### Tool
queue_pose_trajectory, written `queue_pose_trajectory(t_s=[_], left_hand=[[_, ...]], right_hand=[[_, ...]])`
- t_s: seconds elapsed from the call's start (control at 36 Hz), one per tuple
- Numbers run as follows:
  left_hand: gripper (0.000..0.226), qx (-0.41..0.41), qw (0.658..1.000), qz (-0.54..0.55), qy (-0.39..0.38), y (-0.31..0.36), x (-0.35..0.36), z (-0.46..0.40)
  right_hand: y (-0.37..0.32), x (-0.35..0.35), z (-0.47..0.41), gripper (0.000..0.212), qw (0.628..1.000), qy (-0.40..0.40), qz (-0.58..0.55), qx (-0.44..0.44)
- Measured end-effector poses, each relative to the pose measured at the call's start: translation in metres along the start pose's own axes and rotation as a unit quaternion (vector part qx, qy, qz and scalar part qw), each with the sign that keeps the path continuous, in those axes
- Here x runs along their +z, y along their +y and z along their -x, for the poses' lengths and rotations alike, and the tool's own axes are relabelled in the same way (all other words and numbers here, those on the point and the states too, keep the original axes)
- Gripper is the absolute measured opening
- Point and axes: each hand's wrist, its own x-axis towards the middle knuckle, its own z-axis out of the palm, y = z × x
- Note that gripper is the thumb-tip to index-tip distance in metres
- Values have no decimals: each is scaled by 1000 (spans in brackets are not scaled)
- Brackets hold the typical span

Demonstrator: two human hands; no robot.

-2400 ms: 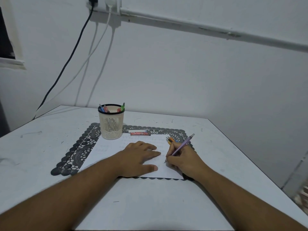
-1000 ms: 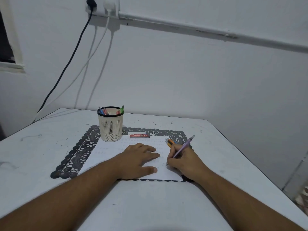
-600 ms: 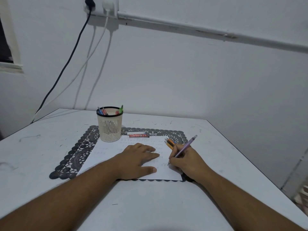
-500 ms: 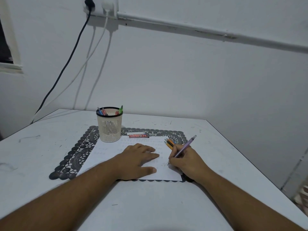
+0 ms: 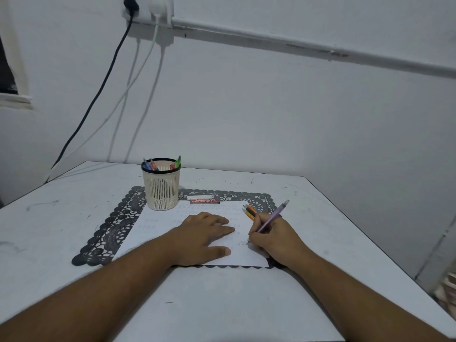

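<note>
A white sheet of paper (image 5: 158,228) lies on a black lace placemat (image 5: 116,223) on the white table (image 5: 61,218). My left hand (image 5: 202,238) rests flat on the sheet, fingers straight and spread. My right hand (image 5: 276,239) grips a purple mechanical pencil (image 5: 271,219), its tip touching the paper near the sheet's right edge. Faint writing covers the sheet.
A cream pen holder (image 5: 161,185) with several pens stands at the mat's far left. A red lead box (image 5: 204,200) and a white eraser (image 5: 199,196) lie behind the paper. Orange pencils (image 5: 249,211) lie beyond my right hand. Cables (image 5: 103,82) hang down the wall.
The pencil and my right hand have shifted slightly to the right along the paper. My left hand stays flat in place.
</note>
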Motion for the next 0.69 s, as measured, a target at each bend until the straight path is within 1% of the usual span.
queue_pose_trajectory(t_s=[0.08,0.19,0.25,0.39,0.47,0.53,0.56,0.61,0.64,0.69], left_hand=[[63,-2,1000,4,-1,2,-1,0],[63,-2,1000,3,-1,1,-1,0],[64,-1,1000,5,-2,2,0,0],[67,2,1000,-11,4,1,1,-1],[68,7,1000,-14,10,-1,1,0],[67,10,1000,-6,12,1,-1,1],[66,11,1000,-5,20,1,-2,3],[62,11,998,2,61,2,-6,5],[59,10,995,6,102,2,-8,6],[50,16,978,8,210,2,-12,7]], right_hand=[[-2,-1,2,10,1000,6,-6,5],[-5,1,2,17,1000,-20,5,1],[-4,1,3,14,1000,-21,-10,5],[-4,-10,3,6,995,37,-90,11],[-7,-14,-2,2,990,53,-123,33],[-10,-15,-9,8,976,55,-198,74],[-12,-13,-13,14,961,57,-251,99],[-20,-11,-21,23,935,51,-327,127],[-24,-9,-26,24,932,47,-337,127],[-34,-8,-34,23,937,39,-328,114]])
